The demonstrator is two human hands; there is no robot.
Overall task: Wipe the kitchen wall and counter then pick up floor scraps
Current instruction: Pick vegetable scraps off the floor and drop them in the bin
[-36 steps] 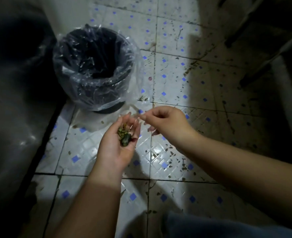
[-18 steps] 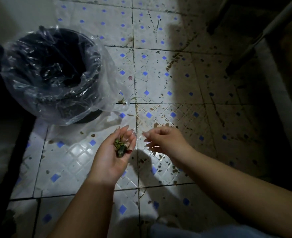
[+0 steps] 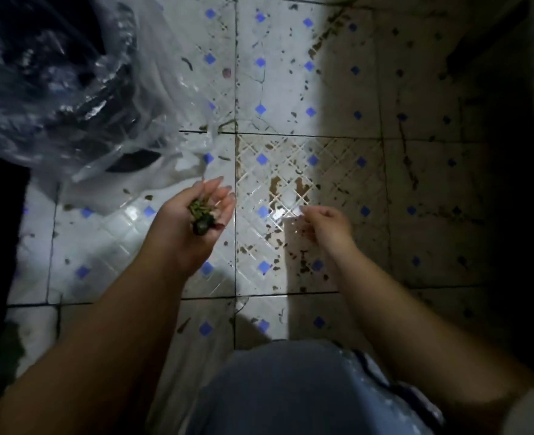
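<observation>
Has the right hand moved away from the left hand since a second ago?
Yes. The right hand was almost touching the scrap-holding left hand; now it sits apart, over the stained floor tile right of the grout line.

White floor tiles (image 3: 278,89) with blue diamonds, stained, right side in shadow

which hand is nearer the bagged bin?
Left. The left hand, cupping green scraps, sits just below-right of the bin; the right hand is farther right.

white floor tiles (image 3: 278,89) blue-diamond patterned, green scraps (image 3: 200,211)
</observation>
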